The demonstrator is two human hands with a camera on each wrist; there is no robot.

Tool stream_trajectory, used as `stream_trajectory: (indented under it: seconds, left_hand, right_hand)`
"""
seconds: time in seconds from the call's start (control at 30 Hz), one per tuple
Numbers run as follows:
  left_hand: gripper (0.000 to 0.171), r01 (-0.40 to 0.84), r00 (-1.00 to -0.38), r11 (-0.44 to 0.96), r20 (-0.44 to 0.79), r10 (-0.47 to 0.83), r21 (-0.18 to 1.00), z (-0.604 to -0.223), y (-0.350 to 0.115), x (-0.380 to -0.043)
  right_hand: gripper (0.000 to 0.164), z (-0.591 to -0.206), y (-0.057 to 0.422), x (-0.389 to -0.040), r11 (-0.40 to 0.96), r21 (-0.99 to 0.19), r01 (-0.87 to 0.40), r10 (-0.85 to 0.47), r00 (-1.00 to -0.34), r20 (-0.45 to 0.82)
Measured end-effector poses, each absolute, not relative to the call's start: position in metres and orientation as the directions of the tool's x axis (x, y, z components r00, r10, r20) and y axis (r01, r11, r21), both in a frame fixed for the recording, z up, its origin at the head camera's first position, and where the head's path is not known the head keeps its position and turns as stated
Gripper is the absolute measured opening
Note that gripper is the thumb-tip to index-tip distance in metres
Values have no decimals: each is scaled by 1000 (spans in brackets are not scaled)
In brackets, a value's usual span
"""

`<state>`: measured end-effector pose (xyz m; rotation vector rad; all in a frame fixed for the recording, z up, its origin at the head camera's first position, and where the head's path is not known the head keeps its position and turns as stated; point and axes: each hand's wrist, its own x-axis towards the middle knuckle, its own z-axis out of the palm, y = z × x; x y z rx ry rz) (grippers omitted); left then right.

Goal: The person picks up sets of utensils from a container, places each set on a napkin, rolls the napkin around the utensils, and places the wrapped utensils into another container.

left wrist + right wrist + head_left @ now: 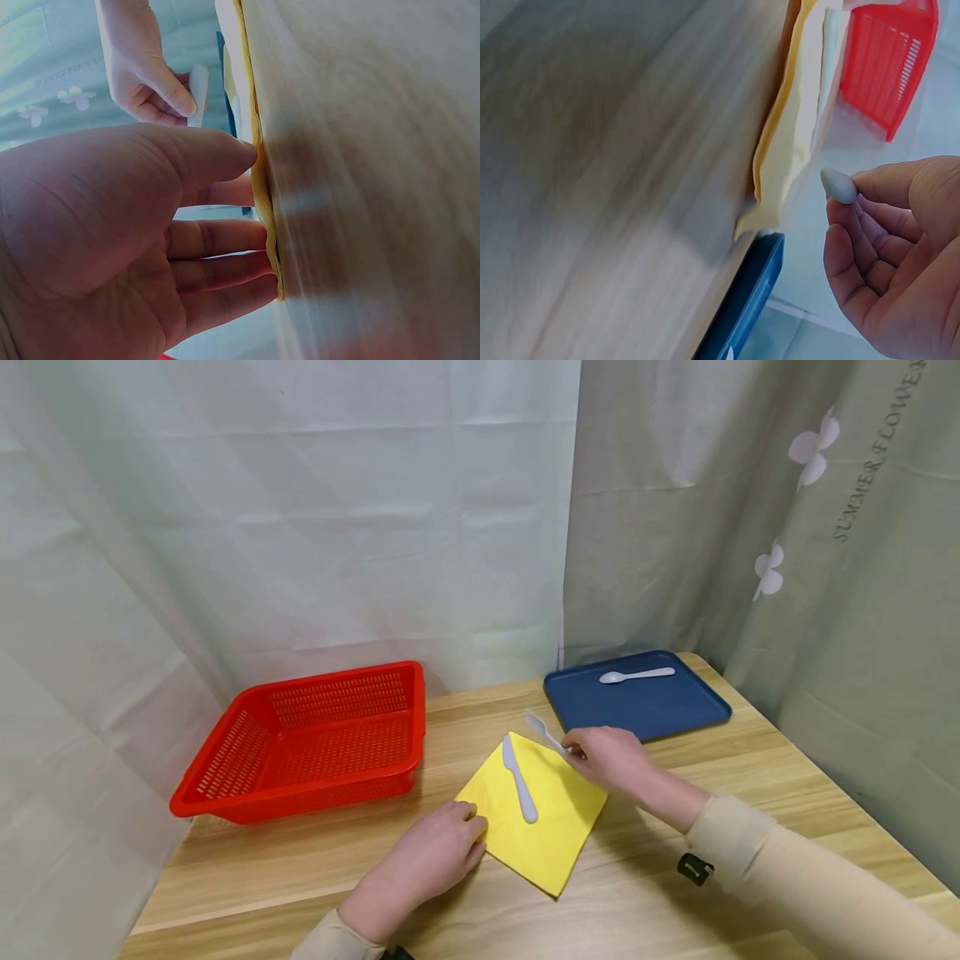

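Observation:
A yellow napkin (551,839) lies at an angle on the wooden table, with a white plastic knife (522,785) on top of it. My left hand (438,852) rests at the napkin's left corner; in the left wrist view its fairly straight fingers (217,240) and thumb touch the napkin's edge. Above the napkin's far right side, my right hand (611,764) pinches a white plastic fork (542,727) by the handle between thumb and fingers. The fork's tines point away, to the back left. In the right wrist view only the rounded handle end shows at the fingertips.
A red plastic basket (300,797) with slotted walls stands at the back left. At the back right is a blue tray (630,708) holding a white spoon (637,675). Curtains (375,527) enclose the table's back and sides.

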<state>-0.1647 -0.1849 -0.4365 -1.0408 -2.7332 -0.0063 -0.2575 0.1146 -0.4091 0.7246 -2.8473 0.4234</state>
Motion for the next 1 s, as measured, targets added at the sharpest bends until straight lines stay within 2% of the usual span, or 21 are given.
stream_trajectory:
  seconds: [0.3,1.0]
  left_hand:
    - [15,662,-722,746,206,660,-73,-436,-185,-164]
    - [15,652,-733,755,194,652,-75,-437,-185,-164]
  right_hand:
    - [18,-417,105,-255,820,-299,-487,-444,-873,203]
    - [15,-430,92,-248,786,-333,-521,-487,-853,186]
